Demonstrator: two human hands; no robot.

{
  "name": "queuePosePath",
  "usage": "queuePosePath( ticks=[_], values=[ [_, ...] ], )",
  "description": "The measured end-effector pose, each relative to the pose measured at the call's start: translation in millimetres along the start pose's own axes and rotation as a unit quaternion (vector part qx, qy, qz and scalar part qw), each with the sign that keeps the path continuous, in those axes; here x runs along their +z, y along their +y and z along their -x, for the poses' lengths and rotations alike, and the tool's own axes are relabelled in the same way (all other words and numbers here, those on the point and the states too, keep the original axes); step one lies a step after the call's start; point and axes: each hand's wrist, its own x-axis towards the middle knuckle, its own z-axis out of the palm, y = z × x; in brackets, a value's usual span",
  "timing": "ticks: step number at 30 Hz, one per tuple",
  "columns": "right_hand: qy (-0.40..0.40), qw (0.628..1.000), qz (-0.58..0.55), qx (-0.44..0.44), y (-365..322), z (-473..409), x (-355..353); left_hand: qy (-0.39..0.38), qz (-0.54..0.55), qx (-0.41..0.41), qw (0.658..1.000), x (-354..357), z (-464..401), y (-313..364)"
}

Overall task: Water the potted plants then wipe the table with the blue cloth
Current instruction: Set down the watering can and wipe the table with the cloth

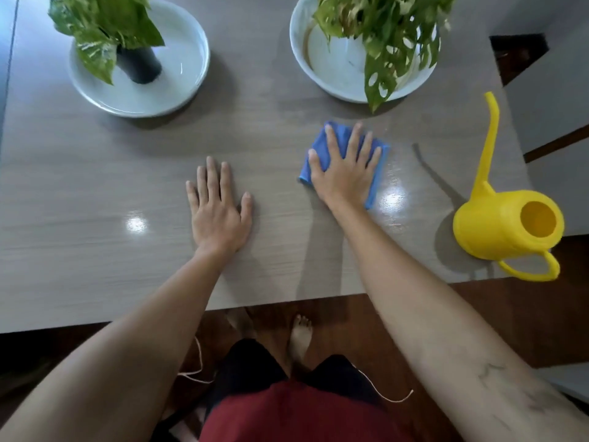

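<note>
a: where's the blue cloth now?

b: flat on the grey table, folded, just in front of the right-hand white bowl. the right hand lies on top of it, palm down, fingers spread and straight, pressing rather than gripping.

a: and the left hand?

b: flat on the bare tabletop, fingers open and slightly apart, holding nothing. it's well apart from the cloth, nearer the middle of the table.

a: the plants?

b: two. the left plant sits in a dark pot standing in a white bowl at the far left. the right plant has leaves with holes, drooping over the rim of its bowl toward the cloth; its pot is hidden by the leaves.

a: watering can?

b: yellow, upright at the table's right near corner, long spout pointing away from the person, handle overhanging the near edge. it's to the right of the cloth, not touching it.
</note>
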Motion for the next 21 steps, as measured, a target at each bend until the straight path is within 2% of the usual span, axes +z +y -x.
queuePosePath(
  ticks=[3, 5, 7, 9, 11, 12, 14, 17, 19, 21],
  values=[
    [-0.012, 0.984, 0.007, -0.177, -39, 41, 14, 0.010, 0.012, 0.002, 1.000, 0, 0, -1],
    [-0.026, 0.963, -0.009, -0.267, -8, 60, 10, 0.005, 0.012, 0.003, 1.000, -1, -1, -1],
    [-0.023, 0.971, 0.002, -0.237, 43, 56, -2, -0.002, 0.008, 0.001, 1.000, -1, 0, -1],
    [-0.015, 0.993, 0.039, -0.107, 78, 31, -14, 0.004, 0.007, 0.001, 1.000, -2, 0, 0],
    [-0.015, 0.999, 0.042, 0.017, 76, -2, -18, 0.010, 0.011, 0.007, 1.000, 0, 2, 2],
    [-0.015, 0.998, 0.034, 0.042, 56, -17, -16, 0.013, 0.014, 0.008, 1.000, 0, 1, 0],
    [-0.021, 0.999, 0.029, 0.029, 3, -34, -6, 0.014, 0.028, 0.010, 0.999, -1, -1, -3],
    [-0.005, 0.997, 0.029, -0.075, -70, -21, 17, 0.042, 0.133, 0.020, 0.990, -5, -1, -8],
    [-0.009, 0.986, 0.025, -0.162, -95, 11, 28, 0.073, 0.200, 0.026, 0.977, -9, 0, -21],
    [-0.022, 0.973, 0.021, -0.229, -91, 43, 29, 0.093, 0.176, 0.026, 0.980, -11, -3, -43]
  ],
)
